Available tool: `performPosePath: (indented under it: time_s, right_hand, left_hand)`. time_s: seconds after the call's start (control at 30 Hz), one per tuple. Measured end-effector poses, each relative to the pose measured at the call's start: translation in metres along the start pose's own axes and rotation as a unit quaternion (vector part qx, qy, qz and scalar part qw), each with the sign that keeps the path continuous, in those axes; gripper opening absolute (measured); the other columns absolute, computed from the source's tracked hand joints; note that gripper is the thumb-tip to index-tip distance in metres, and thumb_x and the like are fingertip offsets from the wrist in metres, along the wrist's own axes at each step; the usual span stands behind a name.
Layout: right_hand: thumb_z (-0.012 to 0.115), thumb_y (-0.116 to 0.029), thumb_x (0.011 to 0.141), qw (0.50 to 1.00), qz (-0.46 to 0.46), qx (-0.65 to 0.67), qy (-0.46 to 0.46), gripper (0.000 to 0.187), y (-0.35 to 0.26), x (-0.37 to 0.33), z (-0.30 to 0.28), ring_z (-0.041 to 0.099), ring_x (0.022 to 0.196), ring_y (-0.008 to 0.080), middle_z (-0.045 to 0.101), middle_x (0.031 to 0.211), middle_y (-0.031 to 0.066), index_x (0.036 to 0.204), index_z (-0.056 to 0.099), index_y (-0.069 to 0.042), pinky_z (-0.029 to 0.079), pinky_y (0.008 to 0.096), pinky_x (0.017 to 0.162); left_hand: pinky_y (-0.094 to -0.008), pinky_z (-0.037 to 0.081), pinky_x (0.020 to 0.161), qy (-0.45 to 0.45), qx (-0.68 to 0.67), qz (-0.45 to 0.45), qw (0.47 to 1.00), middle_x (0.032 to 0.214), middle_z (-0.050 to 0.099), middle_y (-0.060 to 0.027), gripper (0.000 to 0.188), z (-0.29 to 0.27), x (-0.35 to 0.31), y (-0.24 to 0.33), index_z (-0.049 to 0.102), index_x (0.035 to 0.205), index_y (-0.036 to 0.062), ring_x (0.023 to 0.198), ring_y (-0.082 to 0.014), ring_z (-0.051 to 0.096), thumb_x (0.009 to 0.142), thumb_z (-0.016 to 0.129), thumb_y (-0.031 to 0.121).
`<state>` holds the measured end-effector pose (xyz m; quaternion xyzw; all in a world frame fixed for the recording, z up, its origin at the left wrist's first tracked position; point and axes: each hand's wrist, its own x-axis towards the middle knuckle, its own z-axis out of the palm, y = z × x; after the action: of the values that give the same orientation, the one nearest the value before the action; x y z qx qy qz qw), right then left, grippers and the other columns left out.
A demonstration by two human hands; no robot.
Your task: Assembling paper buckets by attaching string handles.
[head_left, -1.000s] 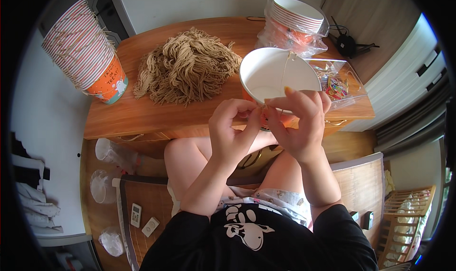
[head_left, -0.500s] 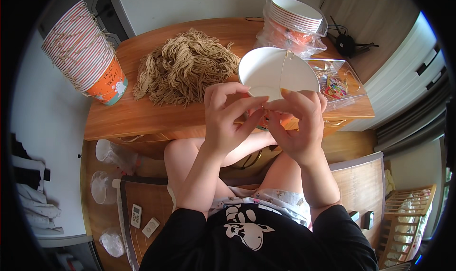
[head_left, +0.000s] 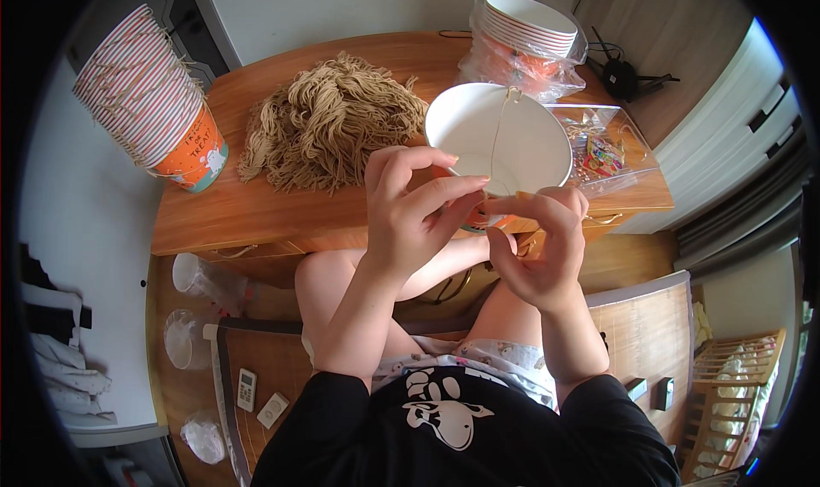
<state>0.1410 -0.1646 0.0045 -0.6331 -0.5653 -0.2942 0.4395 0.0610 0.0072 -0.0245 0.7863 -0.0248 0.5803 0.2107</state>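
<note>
A paper bucket (head_left: 530, 137), white inside and orange outside, is at the table's front edge, its mouth tilted toward me. A thin tan string (head_left: 493, 149) runs from its far rim across the opening to the near side. There my left hand (head_left: 410, 196) pinches the string between thumb and forefinger. My right hand (head_left: 547, 235) is beside it, forefinger reaching to the left fingertips and thumb held apart below. My fingers partly hide the near rim. Behind my left hand lies a large heap of tan strings (head_left: 342, 115).
A tall stack of striped buckets (head_left: 154, 94) leans at the table's left. More buckets in plastic wrap (head_left: 530, 38) stand at the back right, near a black router (head_left: 622, 79). A clear plastic box (head_left: 611, 141) with small items sits right of the bucket.
My right thumb has parted from its forefinger and dropped lower, opening the pinch. My left hand keeps its pinch. The bucket has shifted slightly left, and more of its inside shows.
</note>
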Motion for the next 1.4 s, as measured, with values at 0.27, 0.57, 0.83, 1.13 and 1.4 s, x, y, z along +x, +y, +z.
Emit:
performPosePath:
  time_s: [0.27,0.57,0.83,1.13,1.4]
  right_hand:
    - [0.086,-0.008,0.074,0.994,-0.029,-0.094,0.037,0.056,0.007,-0.002,0.005,0.058,0.095,0.0182,0.072,0.106,-0.0053,0.124,0.061,-0.014,0.034,0.0365,0.087]
    - [0.086,-0.006,0.073,0.995,-0.006,-0.097,0.022,0.056,0.009,0.008,-0.003,0.060,0.097,0.0173,0.073,0.103,-0.0058,0.123,0.062,-0.013,0.035,0.0372,0.091]
    - [0.084,-0.007,0.078,0.998,0.000,-0.062,0.004,0.052,0.003,0.010,-0.008,0.061,0.097,0.0161,0.075,0.094,-0.0073,0.125,0.061,-0.010,0.035,0.0373,0.092]
    - [0.079,0.000,0.083,0.991,0.129,0.012,-0.019,0.055,-0.004,-0.013,-0.007,0.067,0.101,0.0195,0.077,0.094,0.0011,0.128,0.048,-0.007,0.030,0.0387,0.107]
    - [0.084,-0.008,0.079,0.992,0.089,-0.084,0.015,0.048,-0.013,0.000,-0.006,0.060,0.094,0.0172,0.076,0.099,-0.0053,0.120,0.058,-0.012,0.033,0.0386,0.092]
  left_hand:
    - [-0.0363,0.047,0.087,-0.006,-0.006,0.027,1.000,0.107,0.065,0.0037,0.029,0.001,0.005,0.002,0.079,0.087,0.0218,0.100,-0.0230,0.056,0.064,0.088,0.008]
    - [-0.0357,0.047,0.087,-0.019,-0.032,0.014,0.999,0.105,0.065,0.0035,0.032,0.002,0.007,0.002,0.080,0.092,0.0203,0.098,-0.0216,0.057,0.063,0.087,0.007]
    - [-0.0355,0.045,0.088,-0.046,0.006,0.051,0.998,0.102,0.067,0.0079,0.031,-0.002,0.008,-0.004,0.081,0.094,0.0224,0.097,-0.0193,0.058,0.065,0.087,0.015]
    - [-0.0330,0.043,0.084,-0.036,0.089,0.090,0.991,0.090,0.070,0.0123,0.025,-0.006,0.017,0.010,0.082,0.089,0.0255,0.089,-0.0161,0.059,0.066,0.086,0.017]
    - [-0.0356,0.038,0.090,-0.018,0.091,0.087,0.992,0.094,0.068,0.0146,0.023,0.002,0.007,-0.001,0.080,0.092,0.0283,0.093,-0.0145,0.059,0.070,0.086,0.025]
